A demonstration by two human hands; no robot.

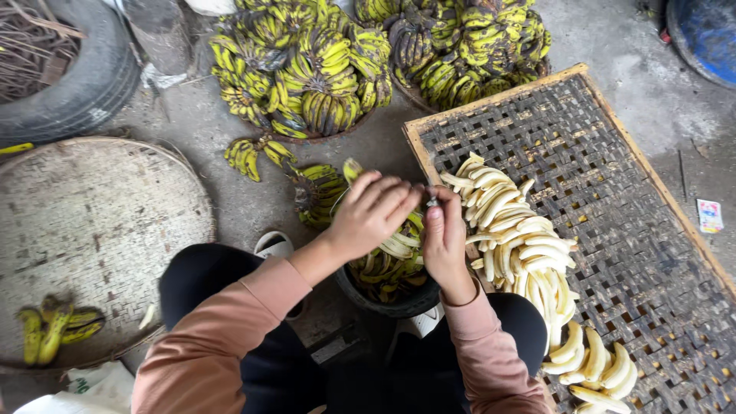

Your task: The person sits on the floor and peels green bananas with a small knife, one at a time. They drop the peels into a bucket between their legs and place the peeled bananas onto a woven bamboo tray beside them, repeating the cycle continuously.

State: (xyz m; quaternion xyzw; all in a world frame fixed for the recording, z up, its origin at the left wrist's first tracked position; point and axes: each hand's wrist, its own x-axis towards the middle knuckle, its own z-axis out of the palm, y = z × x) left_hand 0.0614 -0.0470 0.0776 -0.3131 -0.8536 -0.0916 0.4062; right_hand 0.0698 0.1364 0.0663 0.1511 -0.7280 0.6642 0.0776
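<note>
— Yellow-green skin with black speckles: that is the banana (pixel 352 170) poking up at the centre of the frame. Who has it?

— The left hand (pixel 369 215); its fingers (pixel 387 198) are curled and pressed together around the fruit, only the tip showing above them. The right hand (pixel 445 241) sits just beside, its fingers closed on a small metal tool (pixel 432 202) that touches the banana.

— And below the hands?

— A dark bucket (pixel 399 300) filled with peels (pixel 391 264), between the person's knees.

— The pale ones on the right?

— Peeled bananas (pixel 512 238), cream-coloured, lying in a long heap on a woven bamboo tray (pixel 613 192) with a wooden rim, running down to the lower right.

— The rest of the place?

— Bare concrete floor (pixel 199 130). Piled bunches of unpeeled bananas (pixel 322 69) across the top of the frame, a round woven tray (pixel 100 222) at the left with a few bananas on it, and an old tyre (pixel 84 84) at the upper left.
</note>
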